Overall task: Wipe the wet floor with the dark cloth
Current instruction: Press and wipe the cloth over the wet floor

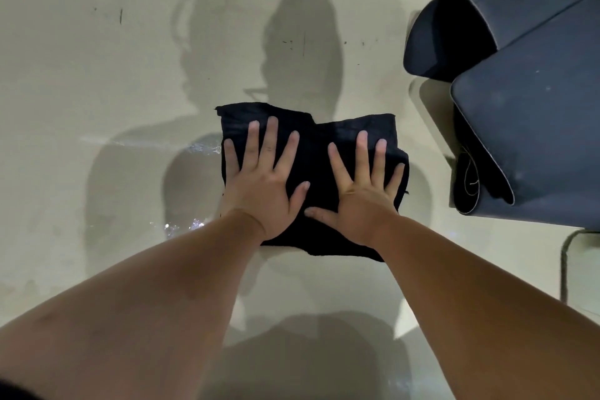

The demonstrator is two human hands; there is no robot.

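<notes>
1. Pressing flat from above in the head view, the left hand (264, 182) lies with fingers straight and spread on the dark cloth (316, 153), gripping nothing.
2. The right hand (365, 193) lies just beside it, fingers likewise splayed flat on the same cloth.
3. The cloth is spread on the pale floor (97, 75), with glistening water (201, 148) at its left edge.
4. A rolled dark mat (519, 127) lies to the right, apart from the cloth.
</notes>
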